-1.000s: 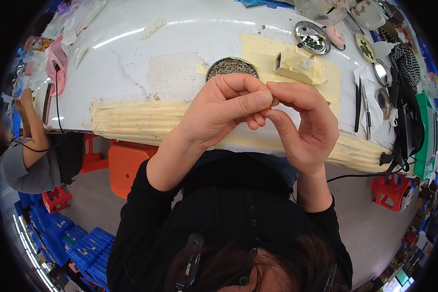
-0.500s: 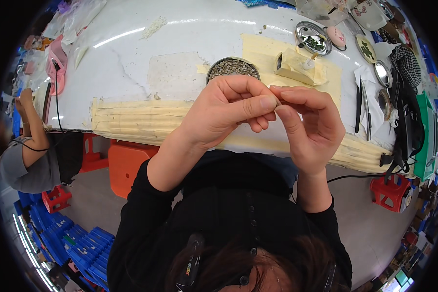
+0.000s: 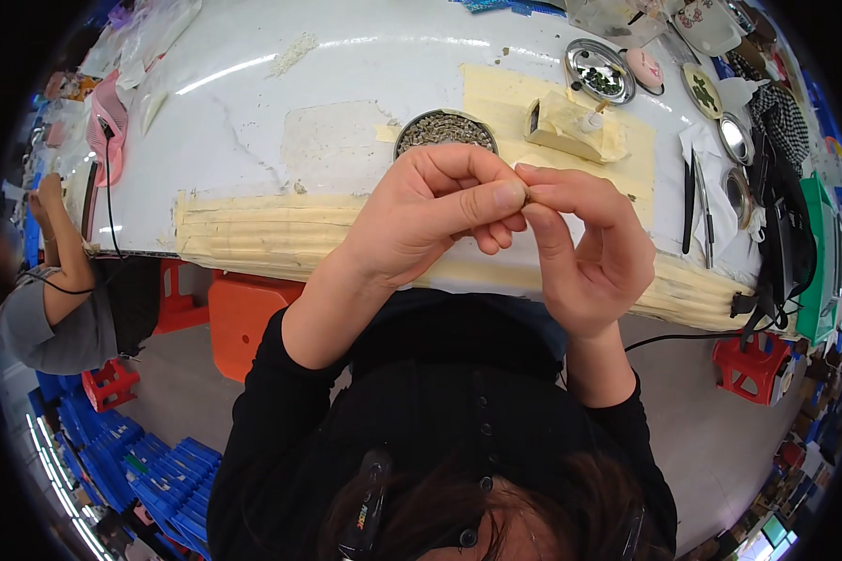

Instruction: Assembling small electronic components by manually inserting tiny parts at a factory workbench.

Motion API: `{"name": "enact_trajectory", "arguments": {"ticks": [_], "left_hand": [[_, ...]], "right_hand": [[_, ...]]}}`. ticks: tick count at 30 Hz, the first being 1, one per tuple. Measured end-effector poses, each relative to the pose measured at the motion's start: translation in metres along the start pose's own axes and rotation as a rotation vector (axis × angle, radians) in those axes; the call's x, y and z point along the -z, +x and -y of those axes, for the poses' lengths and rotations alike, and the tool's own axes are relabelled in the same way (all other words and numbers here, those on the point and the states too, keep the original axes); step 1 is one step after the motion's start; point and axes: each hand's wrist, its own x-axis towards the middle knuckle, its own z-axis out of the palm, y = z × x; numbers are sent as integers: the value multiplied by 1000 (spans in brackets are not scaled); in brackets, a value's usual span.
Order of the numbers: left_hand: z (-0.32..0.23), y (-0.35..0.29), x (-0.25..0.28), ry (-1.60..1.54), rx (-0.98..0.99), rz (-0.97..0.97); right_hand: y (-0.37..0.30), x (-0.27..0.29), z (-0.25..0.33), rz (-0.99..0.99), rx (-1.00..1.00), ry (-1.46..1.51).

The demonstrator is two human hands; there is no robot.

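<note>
Together, two hands, left hand (image 3: 430,210) and right hand (image 3: 585,248), pinch one tiny piece (image 3: 528,195).

White table (image 3: 346,84) with round metal dishes (image 3: 444,131)

We see a brightly, evenly lit scene; overhead light streaks glare across the white worktop (image 3: 253,112). Shadows are soft and faint. Fisheye distortion bends straight edges, the corners fall black, and the rim turns slightly blurred.
</note>
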Motion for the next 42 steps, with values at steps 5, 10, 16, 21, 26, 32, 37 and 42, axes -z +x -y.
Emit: {"name": "enact_trajectory", "arguments": {"ticks": [5,10,16,21,26,32,37,42], "left_hand": [[0,1,-2,20,10,19],[1,0,0,-39,-3,-14],[1,1,0,-14,-3,-1],[2,0,-1,-11,-10,-2],[2,1,-1,-44,-19,-19],[2,1,-3,45,-9,26],[2,1,-1,-9,-6,5],[0,0,-6,13,-3,-51]], "right_hand": [[0,4,3,5,-79,50],[-1,5,5,122,103,-132],[1,0,-5,9,119,-80],[-1,-1,-5,-14,106,-71],[1,5,5,151,162,-195],[-4,0,-2,-38,-18,-11],[-3,-2,-3,2,61,-39],[-3,-3,-6,13,97,-51]]}}
